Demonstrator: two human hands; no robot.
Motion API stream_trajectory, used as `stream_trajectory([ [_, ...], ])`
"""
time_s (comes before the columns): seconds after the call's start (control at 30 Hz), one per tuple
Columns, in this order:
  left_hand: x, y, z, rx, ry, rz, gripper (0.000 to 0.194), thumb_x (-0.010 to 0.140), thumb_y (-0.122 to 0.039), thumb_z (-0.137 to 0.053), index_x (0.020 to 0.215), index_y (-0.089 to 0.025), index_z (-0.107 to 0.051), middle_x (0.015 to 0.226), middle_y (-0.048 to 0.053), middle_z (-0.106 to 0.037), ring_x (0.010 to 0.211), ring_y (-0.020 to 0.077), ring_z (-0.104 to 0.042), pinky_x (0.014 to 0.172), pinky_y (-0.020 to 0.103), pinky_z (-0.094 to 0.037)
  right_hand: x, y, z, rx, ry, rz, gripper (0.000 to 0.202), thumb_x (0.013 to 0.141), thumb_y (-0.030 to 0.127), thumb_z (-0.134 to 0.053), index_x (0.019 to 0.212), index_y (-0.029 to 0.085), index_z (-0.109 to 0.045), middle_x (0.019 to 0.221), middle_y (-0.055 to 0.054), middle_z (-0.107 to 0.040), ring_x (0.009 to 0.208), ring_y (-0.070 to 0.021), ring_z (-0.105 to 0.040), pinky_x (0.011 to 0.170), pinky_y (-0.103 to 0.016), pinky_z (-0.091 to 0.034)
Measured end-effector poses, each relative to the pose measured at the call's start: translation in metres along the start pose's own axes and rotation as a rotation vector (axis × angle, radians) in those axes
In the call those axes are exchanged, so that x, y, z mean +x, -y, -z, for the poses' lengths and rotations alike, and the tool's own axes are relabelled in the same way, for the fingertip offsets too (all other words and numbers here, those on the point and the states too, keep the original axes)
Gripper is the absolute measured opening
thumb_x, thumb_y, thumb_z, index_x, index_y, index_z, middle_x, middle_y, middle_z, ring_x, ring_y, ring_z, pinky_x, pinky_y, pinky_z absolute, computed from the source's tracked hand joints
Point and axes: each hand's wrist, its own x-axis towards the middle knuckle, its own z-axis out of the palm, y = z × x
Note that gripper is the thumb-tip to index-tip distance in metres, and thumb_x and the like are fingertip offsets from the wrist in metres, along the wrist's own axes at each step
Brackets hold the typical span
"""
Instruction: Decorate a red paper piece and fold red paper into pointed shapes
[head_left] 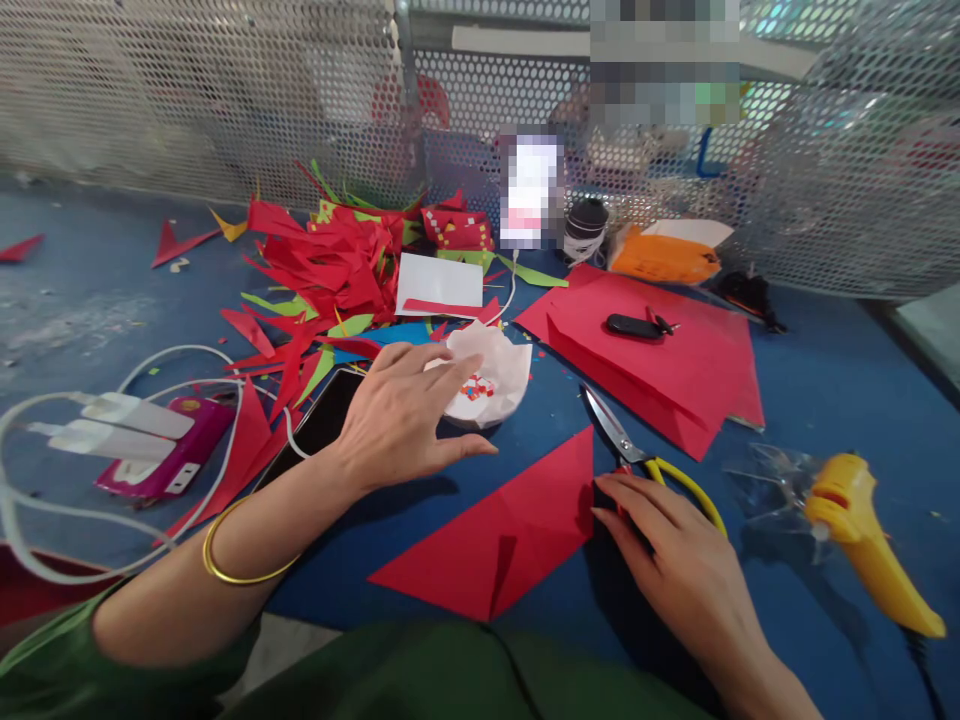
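Observation:
My left hand [401, 410], a gold bangle on its wrist, hovers with fingers apart over the near left side of a crumpled white paper bowl [514, 385]. Small red, white and blue bits lie in that bowl. A folded red paper sheet [536, 510] rests on the blue table in front of me. At its right edge, my right hand [667, 555] has thumb and fingertips close together on the paper; the exact grip is partly hidden. Scissors [615, 425] with yellow handles lie blades open just beyond and partly under that hand.
Red and green paper scraps [337, 260] are heaped at back left. Red sheets [652, 370] with a black object on them lie at right. A yellow glue gun [855, 520] is far right; chargers with white cables [124, 430] are left. A perforated metal screen [225, 100] bounds the back.

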Motion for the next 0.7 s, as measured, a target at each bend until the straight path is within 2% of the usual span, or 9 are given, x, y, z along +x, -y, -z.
stream_trajectory([
  [0.13, 0.002, 0.001, -0.007, -0.058, 0.140, 0.000, 0.097, 0.081, -0.083, -0.046, 0.144, -0.009, -0.048, 0.122, 0.020, -0.070, 0.125, 0.0344, -0.058, 0.112, 0.053, -0.035, 0.000, 0.000, -0.001, 0.003, 0.002, -0.002, 0.026, 0.100, 0.033, -0.052, 0.111, 0.016, -0.069, 0.106, -0.009, -0.075, 0.095, -0.0227, -0.072, 0.081, -0.036, -0.058],
  [0.17, 0.002, 0.001, -0.007, -0.060, 0.140, -0.002, 0.097, 0.081, -0.084, -0.046, 0.144, -0.009, -0.047, 0.122, 0.020, -0.070, 0.126, 0.0343, -0.058, 0.114, 0.053, -0.032, 0.000, 0.000, -0.001, 0.006, 0.001, -0.005, 0.026, 0.100, 0.032, -0.053, 0.111, 0.016, -0.070, 0.105, -0.009, -0.076, 0.095, -0.0228, -0.072, 0.081, -0.036, -0.059],
  [0.23, 0.002, -0.001, -0.002, -0.072, 0.062, -0.007, 0.092, 0.084, -0.081, -0.046, 0.142, -0.009, -0.050, 0.121, 0.020, -0.071, 0.124, 0.0339, -0.060, 0.113, 0.054, -0.033, 0.001, 0.001, 0.000, 0.015, -0.005, -0.009, 0.025, 0.099, 0.031, -0.053, 0.109, 0.016, -0.070, 0.105, -0.010, -0.076, 0.094, -0.0227, -0.072, 0.081, -0.037, -0.059],
  [0.27, 0.002, -0.003, 0.002, -0.092, -0.004, -0.001, 0.084, 0.086, -0.077, -0.048, 0.138, -0.011, -0.054, 0.119, 0.019, -0.072, 0.120, 0.0329, -0.062, 0.110, 0.052, -0.037, 0.001, 0.002, 0.001, 0.022, -0.009, -0.014, 0.025, 0.099, 0.031, -0.054, 0.109, 0.016, -0.071, 0.105, -0.010, -0.076, 0.094, -0.0225, -0.072, 0.081, -0.037, -0.058],
  [0.33, 0.001, -0.011, 0.014, -0.160, -0.128, 0.039, 0.053, 0.094, -0.059, -0.054, 0.125, -0.017, -0.064, 0.110, 0.012, -0.076, 0.109, 0.0280, -0.068, 0.100, 0.046, -0.046, 0.003, 0.005, 0.003, 0.044, -0.014, -0.028, 0.023, 0.098, 0.030, -0.055, 0.106, 0.018, -0.072, 0.102, -0.009, -0.076, 0.092, -0.0218, -0.072, 0.081, -0.037, -0.058],
  [0.4, -0.003, -0.025, 0.025, -0.267, -0.173, 0.084, 0.021, 0.098, -0.036, -0.058, 0.107, -0.022, -0.070, 0.096, 0.004, -0.078, 0.094, 0.0212, -0.072, 0.089, 0.038, -0.051, 0.004, 0.009, 0.007, 0.070, -0.015, -0.041, 0.021, 0.098, 0.030, -0.055, 0.103, 0.021, -0.074, 0.099, -0.007, -0.077, 0.089, -0.0209, -0.072, 0.081, -0.036, -0.057],
  [0.47, -0.008, -0.042, 0.032, -0.442, -0.087, 0.038, 0.013, 0.097, -0.024, -0.058, 0.097, -0.022, -0.071, 0.091, 0.001, -0.078, 0.087, 0.0170, -0.071, 0.082, 0.032, -0.054, 0.006, 0.016, 0.012, 0.102, -0.013, -0.017, 0.020, 0.098, 0.028, -0.055, 0.098, 0.023, -0.074, 0.094, -0.005, -0.077, 0.086, -0.0196, -0.071, 0.081, -0.036, -0.055],
  [0.57, -0.019, -0.065, 0.028, -0.698, 0.104, -0.086, 0.017, 0.095, -0.014, -0.057, 0.100, -0.020, -0.072, 0.096, 0.003, -0.078, 0.090, 0.0161, -0.069, 0.080, 0.028, -0.056, 0.005, 0.028, 0.018, 0.169, 0.012, 0.072, 0.019, 0.098, 0.024, -0.055, 0.093, 0.021, -0.073, 0.090, -0.004, -0.076, 0.082, -0.0176, -0.070, 0.080, -0.034, -0.052],
  [0.7, -0.027, -0.081, 0.009, -0.744, 0.178, -0.179, 0.021, 0.091, -0.011, -0.057, 0.098, -0.019, -0.075, 0.100, 0.004, -0.078, 0.093, 0.0188, -0.066, 0.085, 0.033, -0.057, -0.003, 0.043, 0.018, 0.226, 0.076, 0.153, 0.015, 0.097, 0.020, -0.056, 0.097, 0.017, -0.070, 0.094, -0.005, -0.076, 0.085, -0.0174, -0.068, 0.080, -0.032, -0.049],
])
